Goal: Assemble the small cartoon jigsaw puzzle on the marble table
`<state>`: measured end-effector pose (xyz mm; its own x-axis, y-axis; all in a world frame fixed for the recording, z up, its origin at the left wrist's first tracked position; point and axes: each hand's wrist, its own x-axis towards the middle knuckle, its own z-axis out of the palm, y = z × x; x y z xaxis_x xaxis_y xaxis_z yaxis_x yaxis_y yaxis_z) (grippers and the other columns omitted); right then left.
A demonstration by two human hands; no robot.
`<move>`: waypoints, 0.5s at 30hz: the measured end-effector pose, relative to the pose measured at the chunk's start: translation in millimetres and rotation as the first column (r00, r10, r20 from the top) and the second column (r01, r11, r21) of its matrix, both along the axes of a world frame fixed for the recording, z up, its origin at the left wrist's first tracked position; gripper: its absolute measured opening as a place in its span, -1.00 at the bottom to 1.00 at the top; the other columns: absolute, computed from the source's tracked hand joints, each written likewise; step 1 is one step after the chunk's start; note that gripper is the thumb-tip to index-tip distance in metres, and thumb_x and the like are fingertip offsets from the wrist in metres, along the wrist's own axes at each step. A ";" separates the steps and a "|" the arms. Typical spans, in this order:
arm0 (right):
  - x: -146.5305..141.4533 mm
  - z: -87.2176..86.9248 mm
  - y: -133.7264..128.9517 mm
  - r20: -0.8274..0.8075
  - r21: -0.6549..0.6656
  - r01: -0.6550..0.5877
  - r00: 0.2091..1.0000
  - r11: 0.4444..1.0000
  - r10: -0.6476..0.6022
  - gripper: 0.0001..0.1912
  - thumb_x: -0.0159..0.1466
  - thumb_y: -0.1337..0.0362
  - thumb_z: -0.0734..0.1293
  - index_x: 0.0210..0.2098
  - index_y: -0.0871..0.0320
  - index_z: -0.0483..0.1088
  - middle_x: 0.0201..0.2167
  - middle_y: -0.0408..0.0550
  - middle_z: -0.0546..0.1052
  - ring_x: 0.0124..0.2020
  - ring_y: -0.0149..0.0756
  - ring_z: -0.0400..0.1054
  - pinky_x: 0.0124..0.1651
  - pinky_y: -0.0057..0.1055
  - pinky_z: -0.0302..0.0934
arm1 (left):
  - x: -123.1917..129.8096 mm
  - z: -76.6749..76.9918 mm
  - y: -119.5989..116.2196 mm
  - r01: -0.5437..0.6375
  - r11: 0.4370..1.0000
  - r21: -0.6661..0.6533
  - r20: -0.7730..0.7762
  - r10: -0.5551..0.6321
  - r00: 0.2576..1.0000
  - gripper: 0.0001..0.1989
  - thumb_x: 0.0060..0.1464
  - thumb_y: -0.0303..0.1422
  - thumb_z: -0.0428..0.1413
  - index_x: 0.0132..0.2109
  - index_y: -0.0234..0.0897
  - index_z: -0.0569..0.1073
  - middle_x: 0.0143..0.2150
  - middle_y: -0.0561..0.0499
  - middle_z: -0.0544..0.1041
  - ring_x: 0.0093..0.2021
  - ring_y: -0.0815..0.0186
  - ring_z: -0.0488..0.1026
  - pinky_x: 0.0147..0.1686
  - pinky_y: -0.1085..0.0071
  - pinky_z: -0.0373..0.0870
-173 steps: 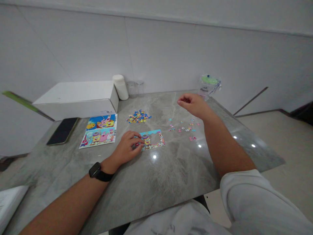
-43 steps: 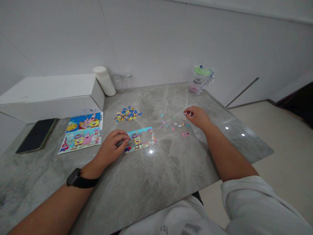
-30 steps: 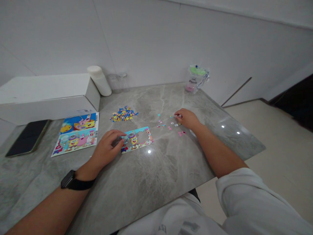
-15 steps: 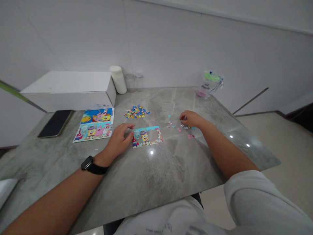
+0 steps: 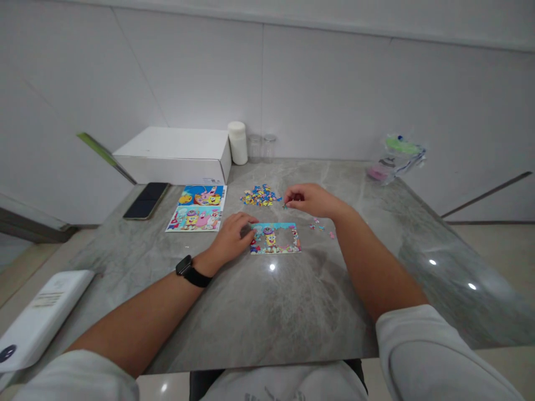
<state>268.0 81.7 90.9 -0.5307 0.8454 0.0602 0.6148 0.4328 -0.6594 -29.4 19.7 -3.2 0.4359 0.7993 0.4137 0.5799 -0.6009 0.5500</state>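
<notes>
A partly assembled jigsaw puzzle [image 5: 271, 239] with a cartoon picture lies flat on the table, a gap showing right of its middle. My left hand [image 5: 233, 236] rests at its left edge, fingers apart, thumb touching or very near the border. Above the puzzle's right corner, my right hand [image 5: 307, 200] pinches a small puzzle piece [image 5: 285, 207], partly hidden by the fingertips. Just left of those fingertips sits a pile of loose puzzle pieces [image 5: 261, 195]. Several stray pieces [image 5: 321, 228] are scattered to the right of the puzzle, some hidden behind my right forearm.
A printed picture sheet [image 5: 197, 209] and a phone [image 5: 146, 201] lie to the left. Behind them stand a white box [image 5: 171, 159], a white bottle [image 5: 238, 143] and two glass jars [image 5: 262, 149]. A plastic bag [image 5: 395, 160] sits back right; a white device [image 5: 45, 317] is at near left.
My right hand has moved left, from the scattered pieces to beside the pile, carrying a puzzle piece. My left hand stays at the puzzle's edge. The camera view has turned left.
</notes>
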 end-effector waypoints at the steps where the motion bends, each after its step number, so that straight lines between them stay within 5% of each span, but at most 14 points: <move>1: -12.3 -4.1 -4.1 -0.089 -0.035 -0.029 0.996 0.999 0.026 -0.84 0.26 0.21 0.39 -0.23 0.14 0.55 -0.39 -0.14 0.55 -0.35 -0.34 0.35 -0.23 -0.41 0.20 | 0.0 1.0 -0.7 0.005 1.000 0.000 0.004 -0.005 1.000 -0.80 0.31 -0.30 0.14 0.03 -0.20 0.55 -0.02 -0.10 0.59 0.03 0.09 0.51 0.13 0.07 0.43; 5: -44.0 -21.8 -24.8 -0.316 -0.123 -0.112 0.946 0.986 0.069 -0.78 0.25 0.10 0.40 -0.28 0.14 0.51 -0.40 -0.15 0.50 -0.36 -0.35 0.32 -0.26 -0.40 0.19 | 1.2 8.3 -5.8 0.027 1.000 0.004 0.048 -0.027 0.998 -0.80 0.34 -0.20 0.18 0.00 -0.18 0.54 -0.02 -0.09 0.59 0.05 0.10 0.51 0.14 0.08 0.42; 15: -56.7 -33.7 -34.5 -0.307 -0.192 -0.155 0.947 0.969 0.090 -0.86 0.25 0.20 0.41 -0.29 0.15 0.55 -0.46 -0.18 0.50 -0.40 -0.37 0.29 -0.28 -0.41 0.19 | 5.3 14.5 -12.7 0.015 0.999 0.045 0.156 -0.022 0.987 -0.88 0.33 -0.24 0.20 -0.14 -0.17 0.55 -0.08 -0.07 0.58 0.00 0.17 0.52 0.11 0.14 0.44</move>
<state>211.3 47.2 57.3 -0.6165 0.7853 0.0569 0.3307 0.3239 -0.8864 -24.1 6.9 11.4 0.3777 0.7713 0.5123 0.4772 -0.6363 0.6062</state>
